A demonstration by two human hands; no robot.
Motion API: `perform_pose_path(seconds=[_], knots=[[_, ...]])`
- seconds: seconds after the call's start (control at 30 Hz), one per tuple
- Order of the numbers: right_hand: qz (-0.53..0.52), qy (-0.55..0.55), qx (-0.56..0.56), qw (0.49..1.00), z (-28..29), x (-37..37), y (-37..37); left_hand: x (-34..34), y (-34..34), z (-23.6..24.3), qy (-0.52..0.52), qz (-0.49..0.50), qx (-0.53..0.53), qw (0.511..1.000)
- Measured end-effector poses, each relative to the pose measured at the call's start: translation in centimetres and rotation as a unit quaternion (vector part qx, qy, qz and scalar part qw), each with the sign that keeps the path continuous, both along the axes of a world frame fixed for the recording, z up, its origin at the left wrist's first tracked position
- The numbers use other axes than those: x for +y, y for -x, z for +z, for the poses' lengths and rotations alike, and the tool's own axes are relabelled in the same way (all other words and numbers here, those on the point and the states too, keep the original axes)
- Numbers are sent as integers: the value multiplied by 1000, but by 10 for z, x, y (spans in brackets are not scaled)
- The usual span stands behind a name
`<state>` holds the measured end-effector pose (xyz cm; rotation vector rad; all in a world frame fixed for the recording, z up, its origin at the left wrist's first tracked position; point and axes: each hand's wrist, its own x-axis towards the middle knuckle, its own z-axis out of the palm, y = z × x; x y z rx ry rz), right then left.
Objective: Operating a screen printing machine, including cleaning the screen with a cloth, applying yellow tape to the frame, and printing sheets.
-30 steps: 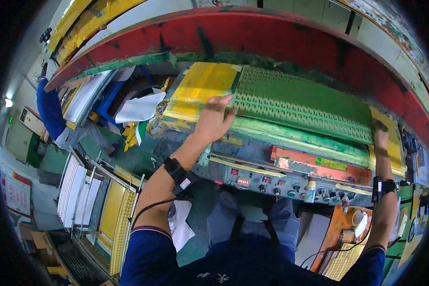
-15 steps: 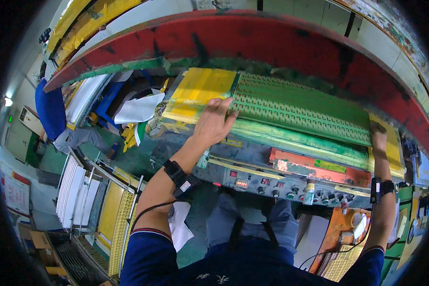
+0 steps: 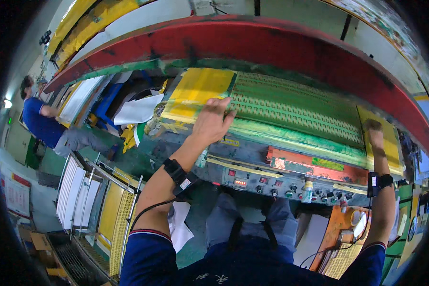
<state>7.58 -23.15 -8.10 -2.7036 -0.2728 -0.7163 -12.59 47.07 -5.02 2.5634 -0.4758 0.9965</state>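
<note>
In front of me a flat green panel [image 3: 295, 107] with rows of small printed shapes lies on the machine bed, between yellow-taped areas. My left hand [image 3: 210, 123] rests at the panel's left front corner, over the yellow tape [image 3: 195, 90], with its fingers stretched out and thumb apart. My right hand [image 3: 375, 136] is on the yellow strip [image 3: 388, 148] just beyond the panel's right end. Its fingers look dark and bunched, and their grip does not show clearly. Both wrists wear black straps.
A red beam [image 3: 271, 43] with a green-stained underside spans above the panel. Along the machine's front runs a control panel [image 3: 271, 183] with knobs and a display. Racks of sheets [image 3: 78, 195] stand at lower left. Another person [image 3: 43, 119] in blue works at far left.
My right hand has shifted slightly and now sits apart from the panel's right end. My left hand stays nearly in place. The other person has straightened into fuller view.
</note>
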Motion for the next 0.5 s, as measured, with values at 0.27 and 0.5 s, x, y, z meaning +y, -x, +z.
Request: perform_pose_path(seconds=[0.27,0.5], knots=[[129,-169,14,977,84,192,174,30,22,-1,48,36,-43,997],[213,-54,-30,975,158,217,286,3,83,30,143,-20,-9,990]])
